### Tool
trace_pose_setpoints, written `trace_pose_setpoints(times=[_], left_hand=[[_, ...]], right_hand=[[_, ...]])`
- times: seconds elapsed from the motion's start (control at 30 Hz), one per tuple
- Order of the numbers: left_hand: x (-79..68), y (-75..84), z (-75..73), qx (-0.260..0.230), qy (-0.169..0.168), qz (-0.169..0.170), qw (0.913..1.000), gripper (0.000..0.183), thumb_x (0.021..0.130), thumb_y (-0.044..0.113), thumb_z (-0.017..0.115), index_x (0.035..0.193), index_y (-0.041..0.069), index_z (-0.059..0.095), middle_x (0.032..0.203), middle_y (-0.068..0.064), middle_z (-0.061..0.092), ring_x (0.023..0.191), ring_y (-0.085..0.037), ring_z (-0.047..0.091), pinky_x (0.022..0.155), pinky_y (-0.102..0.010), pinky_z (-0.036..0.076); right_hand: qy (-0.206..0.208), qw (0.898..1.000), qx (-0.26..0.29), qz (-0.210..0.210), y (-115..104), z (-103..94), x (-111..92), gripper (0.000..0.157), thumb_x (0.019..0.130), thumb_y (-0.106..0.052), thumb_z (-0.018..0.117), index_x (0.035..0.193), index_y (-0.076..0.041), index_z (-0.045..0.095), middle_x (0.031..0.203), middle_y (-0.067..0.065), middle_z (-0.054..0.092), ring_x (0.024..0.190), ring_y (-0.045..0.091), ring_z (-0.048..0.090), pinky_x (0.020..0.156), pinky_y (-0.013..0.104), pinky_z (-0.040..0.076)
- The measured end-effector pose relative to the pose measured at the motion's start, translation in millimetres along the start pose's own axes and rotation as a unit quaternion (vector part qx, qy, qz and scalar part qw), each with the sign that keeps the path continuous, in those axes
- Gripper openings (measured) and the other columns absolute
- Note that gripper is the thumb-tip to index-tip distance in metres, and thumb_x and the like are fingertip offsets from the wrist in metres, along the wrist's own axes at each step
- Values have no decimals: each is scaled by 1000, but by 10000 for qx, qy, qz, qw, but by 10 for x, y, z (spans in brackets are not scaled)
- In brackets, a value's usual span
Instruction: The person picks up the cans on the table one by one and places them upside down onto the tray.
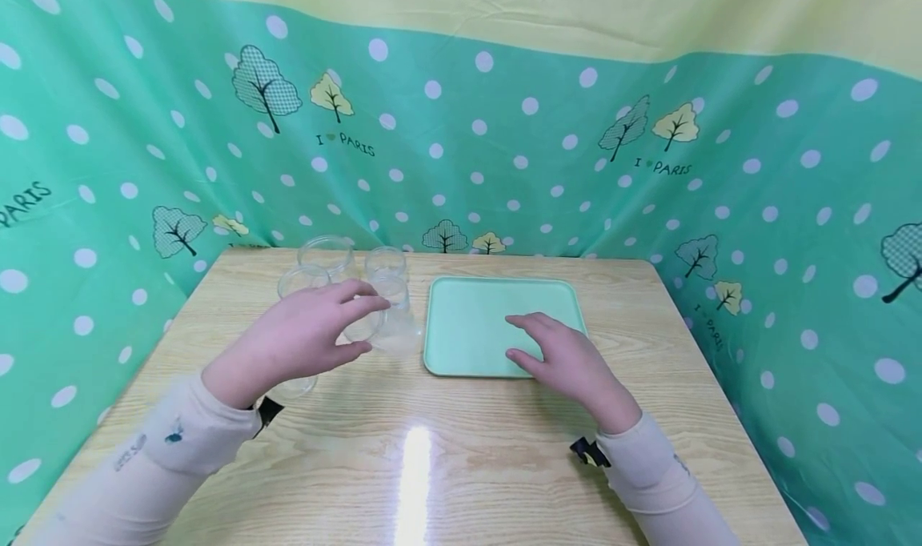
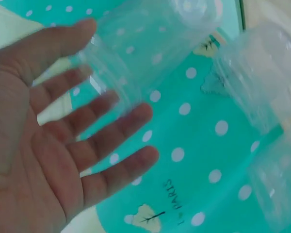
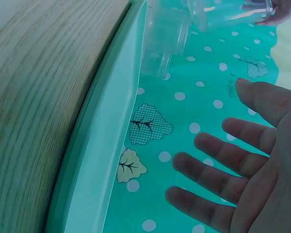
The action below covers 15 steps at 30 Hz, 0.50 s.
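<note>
the left hand [image 1: 310,330] curls thumb and fingers around the mouth of a clear jar [image 2: 153,48], left of the green tray [image 1: 468,322]. other jars [image 1: 326,259] crowd behind and under it, partly hidden. the right hand [image 1: 569,362], fingers spread, hovers over the tray's right side. a dotted curtain [image 1: 446,186] hangs behind the table [image 1: 331,482].

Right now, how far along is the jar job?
Done: the green tray is laid out; no jars on it yet. Underway: the left hand is at a clear jar; grip unclear. Remaining, perhaps: moving jars across; other jars stand beside the tray.
</note>
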<state>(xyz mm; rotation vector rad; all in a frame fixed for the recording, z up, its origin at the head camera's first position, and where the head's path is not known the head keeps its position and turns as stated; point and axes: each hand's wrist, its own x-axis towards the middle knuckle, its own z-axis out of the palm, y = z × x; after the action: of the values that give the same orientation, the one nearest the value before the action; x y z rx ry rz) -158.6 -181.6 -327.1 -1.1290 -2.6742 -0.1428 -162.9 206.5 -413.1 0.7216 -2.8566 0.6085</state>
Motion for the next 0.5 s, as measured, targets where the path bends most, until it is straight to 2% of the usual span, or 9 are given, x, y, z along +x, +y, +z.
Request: trace_pose_setpoints(times=[0.1, 0.2, 0.33, 0.5], left_hand=[[-7, 19, 27, -334, 182, -397, 9985, 57, 86, 31, 83, 137, 15, 62, 130, -5, 62, 100, -25, 70, 75, -43, 61], [-7, 33, 53, -599, 292, -667, 9955, 57, 86, 29, 83, 137, 16, 62, 133, -5, 60, 109, -27, 68, 77, -44, 61], [-15, 53, 87, -867, 425, -881, 9914, 56, 87, 30, 83, 138, 17, 62, 134, -3, 60, 116, -26, 65, 83, -44, 60], [-34, 79, 136, -1099, 608, -995, 9871, 56, 88, 29, 83, 137, 16, 62, 133, -2, 59, 115, -25, 64, 84, -44, 60]], right_hand=[[38, 10000, -23, -4, 3, -16, -1, 52, 98, -44, 68, 144, -22, 58, 137, -1, 64, 123, 23, 64, 98, 47, 56], [79, 10000, -40, 12, 6, -37, 0, 52, 98, -45, 68, 144, -22, 58, 137, 0, 64, 123, 23, 64, 98, 48, 56], [70, 10000, -33, 42, 18, -57, 1, 53, 98, -47, 67, 145, -22, 57, 138, -1, 63, 124, 22, 64, 98, 47, 56], [43, 9999, -11, 106, 34, -75, -2, 53, 99, -47, 66, 146, -24, 56, 138, -2, 62, 121, 21, 65, 95, 46, 57]])
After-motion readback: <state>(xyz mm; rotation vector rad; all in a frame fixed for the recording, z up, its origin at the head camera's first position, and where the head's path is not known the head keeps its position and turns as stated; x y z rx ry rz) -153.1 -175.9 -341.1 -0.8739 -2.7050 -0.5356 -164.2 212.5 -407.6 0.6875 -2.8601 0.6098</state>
